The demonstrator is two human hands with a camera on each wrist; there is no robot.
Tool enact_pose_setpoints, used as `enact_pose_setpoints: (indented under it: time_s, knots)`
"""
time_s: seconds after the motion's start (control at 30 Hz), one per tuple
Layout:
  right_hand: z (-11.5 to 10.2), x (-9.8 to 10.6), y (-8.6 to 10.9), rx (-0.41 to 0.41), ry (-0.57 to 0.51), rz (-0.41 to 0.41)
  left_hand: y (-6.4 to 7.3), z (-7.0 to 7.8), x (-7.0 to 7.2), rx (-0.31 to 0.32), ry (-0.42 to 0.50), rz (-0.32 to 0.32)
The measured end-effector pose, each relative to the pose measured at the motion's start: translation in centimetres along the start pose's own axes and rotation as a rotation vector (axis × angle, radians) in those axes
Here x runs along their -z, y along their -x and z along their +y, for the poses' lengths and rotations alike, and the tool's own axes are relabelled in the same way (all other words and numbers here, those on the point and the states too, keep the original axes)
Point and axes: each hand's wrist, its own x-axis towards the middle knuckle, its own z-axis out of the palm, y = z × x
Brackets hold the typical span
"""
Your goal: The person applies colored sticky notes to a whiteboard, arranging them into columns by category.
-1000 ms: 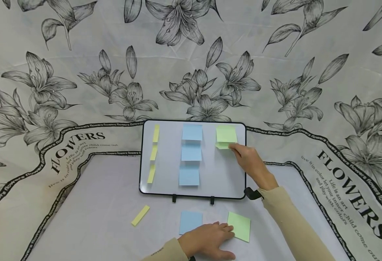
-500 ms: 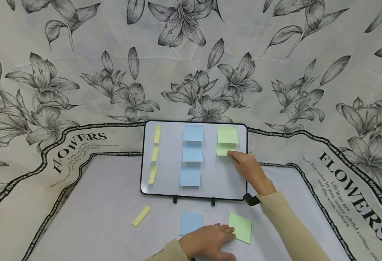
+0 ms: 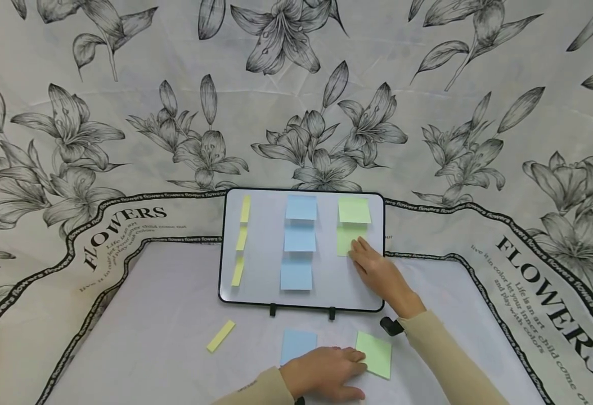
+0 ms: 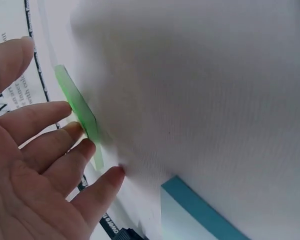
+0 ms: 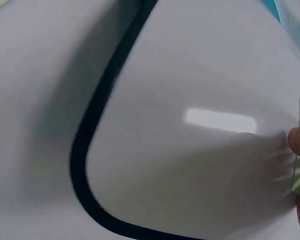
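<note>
On the whiteboard [image 3: 327,287], my right hand [image 3: 380,275] presses its fingertips on the lower right part of a light green sticky note [image 3: 346,236], just under another green sticky note [image 3: 354,210]. In the right wrist view, the thumb [image 5: 299,141] and a fingertip show at the note's edge. My left hand [image 3: 324,368] rests on the table with fingers spread, their tips at the left edge of a green sticky note pad [image 3: 377,355]. The left wrist view shows relaxed fingers against that pad [image 4: 80,107]. A blue sticky note pad [image 3: 298,344] lies partly hidden behind the left hand.
Blue sticky notes [image 3: 299,237] form the board's middle column, and narrow yellow strips [image 3: 241,238] its left one. Black feet [image 3: 332,313] hold up the board. A yellow strip pad [image 3: 220,336] lies on the table at the left. Flower-printed cloth [image 3: 296,112] hangs behind.
My right hand has moved down along the lower green sticky note, which now shows at greater length and lies against the board. The left hand has stayed in place.
</note>
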Motion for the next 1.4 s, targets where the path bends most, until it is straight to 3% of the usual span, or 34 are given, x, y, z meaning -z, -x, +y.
enact_pose_setpoints:
  time_s: [0.27,0.5,0.67,0.9,0.97,1.07,1.2,1.4]
  knots:
    - [0.2,-1.1,1.8,0.074,0.100,-0.028,-0.1,-0.6,0.7,-0.123,-0.061,0.079]
    - [-0.2,-0.9,2.4,0.066,0.141,-0.112,0.2,-2.3,3.0,-0.158,0.047,0.092]
    - [-0.7,-0.8,2.7,0.047,0.133,-0.160,0.1,-4.2,5.8,-0.104,0.014,0.166]
    - [-0.6,-1.3,3.2,0.057,0.132,-0.160,-1.9,-7.5,10.7,0.052,-0.193,0.340]
    - [-0.6,-1.4,3.2,0.039,0.124,-0.178,-2.5,-8.4,12.0,0.082,-0.237,0.364]
    - [-0.8,-1.3,3.1,-0.001,0.100,-0.222,-3.4,-9.4,13.4,0.113,-0.289,0.366]
    - [-1.1,-1.3,3.0,-0.064,0.082,-0.299,-4.6,-10.2,14.2,0.151,-0.332,0.344]
    - [-1.2,-1.4,3.1,-0.094,0.058,-0.307,-6.6,-10.3,14.9,0.181,-0.293,0.291]
